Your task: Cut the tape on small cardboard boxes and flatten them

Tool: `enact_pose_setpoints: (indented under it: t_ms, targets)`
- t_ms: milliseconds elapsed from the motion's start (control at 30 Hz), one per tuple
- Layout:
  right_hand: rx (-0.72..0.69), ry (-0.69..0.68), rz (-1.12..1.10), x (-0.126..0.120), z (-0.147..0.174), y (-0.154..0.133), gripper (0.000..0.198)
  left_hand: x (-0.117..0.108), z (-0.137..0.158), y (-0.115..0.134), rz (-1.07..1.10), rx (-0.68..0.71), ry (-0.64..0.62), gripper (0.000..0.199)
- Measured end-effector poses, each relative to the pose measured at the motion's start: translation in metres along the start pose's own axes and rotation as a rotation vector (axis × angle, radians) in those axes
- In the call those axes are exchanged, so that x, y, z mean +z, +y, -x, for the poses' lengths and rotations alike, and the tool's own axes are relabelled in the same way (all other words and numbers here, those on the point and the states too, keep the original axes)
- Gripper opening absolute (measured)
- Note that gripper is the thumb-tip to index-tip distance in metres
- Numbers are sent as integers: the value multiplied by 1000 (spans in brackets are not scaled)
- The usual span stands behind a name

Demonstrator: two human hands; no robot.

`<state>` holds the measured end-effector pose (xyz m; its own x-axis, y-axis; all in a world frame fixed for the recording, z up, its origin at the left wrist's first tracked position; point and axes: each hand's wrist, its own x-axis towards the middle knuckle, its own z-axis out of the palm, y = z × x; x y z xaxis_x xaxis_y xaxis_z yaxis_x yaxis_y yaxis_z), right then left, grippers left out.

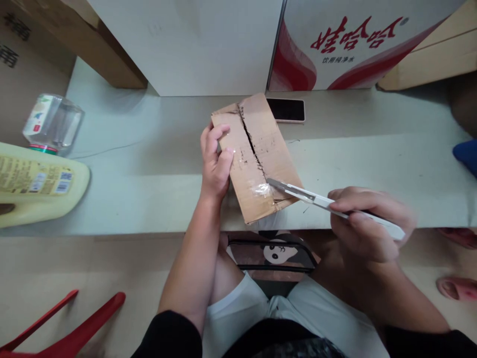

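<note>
A small brown cardboard box sits tilted near the table's front edge, with a ragged dark slit running along its top seam and shiny clear tape at the near end. My left hand grips the box by its left side, thumb and fingers bent over the edge. In my right hand is a white utility knife, its blade out. The blade's tip meets the seam at the near end of the slit, by the tape. The box's underside is hidden.
Behind the box lies a phone. Large white cartons line the back of the table. At left are a clear plastic bottle and a yellow jug. Red chair parts stand below left.
</note>
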<state>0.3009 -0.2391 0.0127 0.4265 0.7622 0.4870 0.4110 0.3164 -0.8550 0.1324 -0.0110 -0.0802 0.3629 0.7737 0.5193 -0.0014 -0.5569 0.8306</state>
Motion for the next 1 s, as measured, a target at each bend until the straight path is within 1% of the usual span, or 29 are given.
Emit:
enact_pose_setpoints:
  t_ms: [100,167,267,367,467,533,600,700,767,833,933,1000]
  targets:
    - [81,-49,42,3,-4,-3,18,2,-1,1,-10,8,16,50]
    - [99,-58,44,3,-6,-3,19,2,-2,1,-17,19,25,49]
    - [57,-6,-3,1,-5,-1,18,2,-2,2,-17,22,28,49]
    - [90,55,-35,1,-3,-1,19,2,-2,3,1,10,22,49]
    - [135,-3,-55,4,-2,-6,20,1,-2,4,14,-8,17,50]
    - [161,-58,-17,3,-3,-10,22,1,-2,5,15,-14,22,49]
    - [137,-81,23,-1,-3,-11,20,1,-2,5,0,-8,30,49]
    - [90,-40,29,-7,0,-8,17,2,-3,6,-18,3,34,49]
    - [71,-33,17,-6,1,-7,18,2,-3,5,-10,2,34,48]
    - [82,-54,9,-1,2,-9,19,2,-3,5,0,3,38,47]
    - [162,-48,48,5,2,-14,20,2,-3,4,5,11,46,46]
    - [152,-49,70,4,2,-16,19,2,-3,5,3,9,40,47]
